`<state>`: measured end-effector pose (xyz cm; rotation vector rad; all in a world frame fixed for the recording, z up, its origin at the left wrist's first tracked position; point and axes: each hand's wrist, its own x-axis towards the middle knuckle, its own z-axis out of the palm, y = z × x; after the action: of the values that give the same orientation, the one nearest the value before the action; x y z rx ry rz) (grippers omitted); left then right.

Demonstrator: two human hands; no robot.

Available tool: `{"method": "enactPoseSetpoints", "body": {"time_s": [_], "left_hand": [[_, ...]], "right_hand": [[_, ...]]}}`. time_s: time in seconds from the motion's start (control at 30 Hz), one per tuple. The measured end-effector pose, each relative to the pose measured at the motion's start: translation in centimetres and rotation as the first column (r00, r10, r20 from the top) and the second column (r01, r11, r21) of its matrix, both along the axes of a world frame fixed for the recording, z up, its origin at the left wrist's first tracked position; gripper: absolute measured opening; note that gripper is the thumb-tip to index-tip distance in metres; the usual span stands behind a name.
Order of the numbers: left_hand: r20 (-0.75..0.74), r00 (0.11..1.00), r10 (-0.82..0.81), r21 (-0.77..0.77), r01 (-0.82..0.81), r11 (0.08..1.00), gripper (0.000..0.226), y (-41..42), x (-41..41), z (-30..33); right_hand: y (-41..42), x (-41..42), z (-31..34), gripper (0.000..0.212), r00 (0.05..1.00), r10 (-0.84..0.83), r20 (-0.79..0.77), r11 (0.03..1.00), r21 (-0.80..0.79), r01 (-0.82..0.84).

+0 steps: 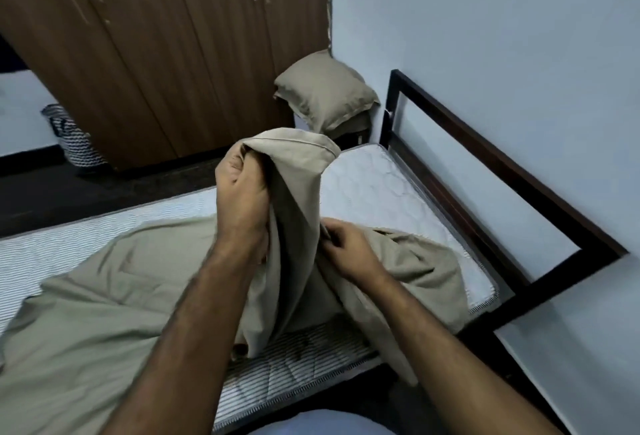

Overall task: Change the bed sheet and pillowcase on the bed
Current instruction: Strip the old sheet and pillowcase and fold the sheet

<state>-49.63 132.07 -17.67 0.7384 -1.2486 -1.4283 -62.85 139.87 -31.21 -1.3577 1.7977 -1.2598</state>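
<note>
**Both hands on the khaki sheet at the head of the bed**

The left hand [240,189] makes a tight grip, fingers curled round a bunched edge of the khaki bed sheet [104,313] and holding it lifted above the mattress [388,192], so the hemmed fold arches over the knuckles. The right hand [349,247] sits lower and just to the right, its fingers pinching the same cloth where it hangs down; how much fabric is caught between the fingertips is hard to tell, as folds hide them.

From the two hands the sheet falls in a loose column to the near edge of the mattress, then spreads crumpled to the left across the bed and bunches to the right near the corner. The white quilted mattress lies bare around it, inside a dark bed frame [502,171] set against a pale wall [502,36].

Beyond the far corner a pillow [325,95] in a matching khaki case rests propped up beside the wall. Behind it stands a brown wardrobe [156,54], and far left on the dark floor a patterned basket [71,137].
</note>
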Motion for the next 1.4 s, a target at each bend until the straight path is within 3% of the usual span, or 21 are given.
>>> {"method": "enactPoseSetpoints", "body": {"time_s": [0.07,0.17,0.27,0.4,0.5,0.6,0.7,0.8,0.87,0.93,1.03,1.1,1.17,1.27,1.33,1.4], "left_hand": [[0.019,0.999,0.046,-0.059,-0.044,0.997,0.026,-1.4,3.1,0.5],[0.104,0.987,0.12,-0.166,-0.102,0.981,0.023,-4.0,8.6,1.2],[0.171,0.951,0.257,-0.247,-0.211,0.946,0.019,-7.2,15.6,2.2],[0.082,0.899,0.43,-0.203,-0.407,0.89,0.021,-11.3,24.2,3.3],[0.113,0.814,0.569,-0.25,-0.531,0.809,0.016,-13.7,30.7,3.7],[0.122,0.719,0.684,-0.332,-0.62,0.711,0.046,-15.1,37.5,4.6],[0.159,0.629,0.761,-0.37,-0.677,0.637,0.055,-16.2,43.5,4.8],[0.301,0.656,0.692,-0.319,-0.615,0.721,0.054,-16.9,47.0,3.6],[0.384,0.696,0.607,-0.264,-0.547,0.794,0.051,-16.5,47.2,2.5],[0.407,0.741,0.535,-0.22,-0.489,0.844,0.043,-15.1,46.4,1.6],[0.35,0.883,0.313,-0.134,-0.283,0.95,0.01,-12.7,43.9,0.0],[0.302,0.937,0.174,-0.08,-0.157,0.984,0.045,-11.6,41.8,-1.4],[0.365,0.907,0.209,-0.104,-0.184,0.977,0.055,-11.4,40.4,-2.4],[0.461,0.857,0.231,-0.093,-0.213,0.973,0.018,-12.0,39.7,-2.9],[0.501,0.785,0.365,-0.115,-0.358,0.927,0.007,-12.6,39.5,-2.7],[0.49,0.683,0.541,-0.184,-0.526,0.83,0.018,-13.3,38.7,-2.2]], "right_hand": [[-2.2,0.9,1.0,0.025,0.996,-0.08,0.041,0.997,0.022,0.079],[-5.2,3.8,5.4,0.042,0.974,-0.18,0.137,0.975,-0.104,0.195],[-9.3,7.5,10.2,0.042,0.997,-0.053,0.063,0.979,-0.194,0.065],[-16.3,12.6,13.6,0.042,0.963,0.115,-0.244,0.987,-0.082,-0.138],[-21.1,17.2,14.2,0.039,0.928,0.168,-0.334,0.98,-0.046,-0.194],[-24.7,21.7,15.0,0.043,0.91,0.219,-0.352,0.966,-0.052,-0.253],[-27.5,24.6,15.8,0.036,0.898,0.229,-0.376,0.966,-0.026,-0.257],[-29.4,28.0,16.2,0.03,0.842,0.349,-0.411,0.931,0.052,-0.361],[-29.6,30.9,16.4,0.023,0.816,0.461,-0.35,0.881,0.068,-0.468],[-28.7,34.2,16.1,0.017,0.818,0.565,-0.109,0.824,0.014,-0.567],[-26.2,37.5,15.4,0.016,0.704,0.687,0.18,0.724,-0.102,-0.682],[-24.6,38.5,14.8,0.022,0.612,0.758,0.226,0.643,-0.106,-0.758],[-23.2,38.5,14.2,0.028,0.538,0.803,0.256,0.576,-0.098,-0.812],[-22.7,36.6,13.0,0.032,0.496,0.809,0.316,0.548,-0.097,-0.831],[-22.9,34.5,12.1,0.027,0.486,0.795,0.364,0.557,-0.12,-0.822],[-22.8,32.3,11.3,0.028,0.511,0.782,0.356,0.575,-0.1,-0.812]]}}
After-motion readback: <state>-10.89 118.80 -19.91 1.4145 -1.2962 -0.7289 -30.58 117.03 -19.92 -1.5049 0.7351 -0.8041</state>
